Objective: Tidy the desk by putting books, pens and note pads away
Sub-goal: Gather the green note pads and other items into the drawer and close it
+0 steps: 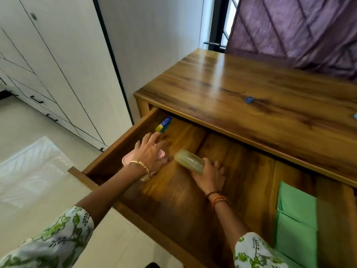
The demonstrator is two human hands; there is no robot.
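From the head camera, the wooden desk [251, 89] has its wide drawer [193, 190] pulled out. The right hand [210, 176] grips a pale yellowish, see-through box [190, 160], holding it low over the drawer floor. The left hand [151, 151] lies with fingers spread on a pink case [128, 158] at the drawer's left side. A blue and yellow glue stick [164, 124] lies in the far left corner, green folders [295, 219] at the right, and a small blue sharpener [249, 99] sits on the desktop
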